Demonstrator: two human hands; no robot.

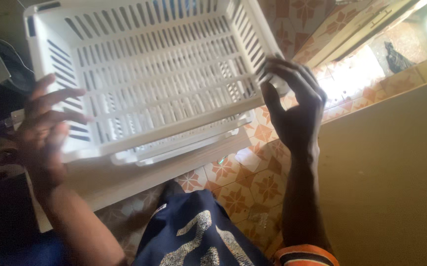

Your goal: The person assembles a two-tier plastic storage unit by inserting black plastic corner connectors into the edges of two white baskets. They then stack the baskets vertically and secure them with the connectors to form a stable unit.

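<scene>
My right hand (294, 106) is at the right side of the white basket (154, 74). Its fingers (285, 66) curl over the basket's right rim, and the thumb points up beside the near right corner. The hand is half open, bent like a hook on that edge. My left hand (46, 123) is at the basket's left side, near the front left corner. Its fingers are spread wide and flat against the left wall. That hand is blurry, so I cannot tell if it grips the wall or only presses on it.

The basket is held up between both hands and tipped, so I look straight into it. It is hard, smooth plastic, shaped like a box with a thick rim. Its walls and bottom are full of long, thin slots. A second white rim (184, 148) shows just under the front edge.

There is open room past my right hand, over the tiled floor (253, 182). The tiles are orange and cream with star shapes. A plain tan wall (386, 187) closes the right side. A dark blue cloth (198, 236) with pale marks lies below the basket. Dark things crowd the left edge.
</scene>
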